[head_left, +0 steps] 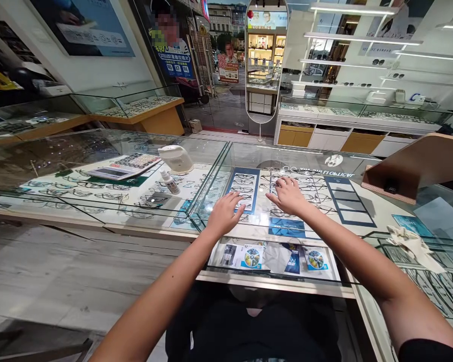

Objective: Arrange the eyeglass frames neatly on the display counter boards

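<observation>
My left hand (224, 213) is over the glass display counter, fingers stretched out, holding nothing. Just below its fingertips is a blue-bordered tray (254, 203) with several eyeglass frames (245, 179) in it. To the right, my right hand (287, 196) is also open, its thumb and fingers apart above more rows of eyeglasses (312, 188). Whether either palm touches the glass or hovers over it, I cannot tell. A blue card (287, 227) lies under the glass between my forearms. Nearer my body, a shallow compartment (272, 275) holds leaflets with round colourful pictures (252, 257).
On the left counter stand a white device (175, 160), a small white spray bottle (169, 182) and a calculator (125, 166). A wooden-backed stand (419, 163) and a crumpled cloth (415, 246) are at right. An oval mirror (265, 60) and further showcases (136, 103) stand beyond.
</observation>
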`<state>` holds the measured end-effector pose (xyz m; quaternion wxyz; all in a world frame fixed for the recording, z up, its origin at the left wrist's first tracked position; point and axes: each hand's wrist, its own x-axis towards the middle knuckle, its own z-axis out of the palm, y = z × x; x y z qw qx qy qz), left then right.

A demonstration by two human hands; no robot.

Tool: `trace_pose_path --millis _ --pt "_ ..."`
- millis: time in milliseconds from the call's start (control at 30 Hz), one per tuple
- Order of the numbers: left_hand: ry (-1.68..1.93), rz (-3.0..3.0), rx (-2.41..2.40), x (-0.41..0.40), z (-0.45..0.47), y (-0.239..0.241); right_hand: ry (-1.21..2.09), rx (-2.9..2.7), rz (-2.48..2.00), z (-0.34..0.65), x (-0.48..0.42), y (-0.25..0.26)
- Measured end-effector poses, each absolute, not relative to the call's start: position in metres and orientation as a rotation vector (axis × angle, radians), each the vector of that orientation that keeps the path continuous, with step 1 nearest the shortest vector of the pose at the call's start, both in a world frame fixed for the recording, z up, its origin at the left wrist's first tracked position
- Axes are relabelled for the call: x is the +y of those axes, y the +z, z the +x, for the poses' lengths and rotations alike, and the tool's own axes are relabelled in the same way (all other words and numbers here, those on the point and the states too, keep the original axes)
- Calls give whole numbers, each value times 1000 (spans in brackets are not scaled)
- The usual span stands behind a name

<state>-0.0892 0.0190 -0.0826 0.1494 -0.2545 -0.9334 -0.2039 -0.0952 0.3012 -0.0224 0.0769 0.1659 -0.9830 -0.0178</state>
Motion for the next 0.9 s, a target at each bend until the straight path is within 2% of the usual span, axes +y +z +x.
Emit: trace_pose_path --millis 233,400,467,567,667,733,900 --pt "-592 -740 -2681 18 -90 -83 -78 -2982 459 -97 304 -25" --pt "-606 -736 -2677 19 -89 -81 -82 -2996 430 -82 295 -9" --pt "-607 -740 -2677 19 -89 -82 -17 -2960 507 -58 283 1" --pt "-600 -753 -2670 18 -89 -83 206 -2914 868 -4 263 4" --pt "-587 -760 -2663 18 -90 -84 433 -2952 1224 42 255 -18" --pt "-579 -760 -2670 18 -90 -84 507 -3026 1261 55 261 -41" --pt "-563 -759 -2686 18 -91 -82 348 -3329 827 25 314 -93"
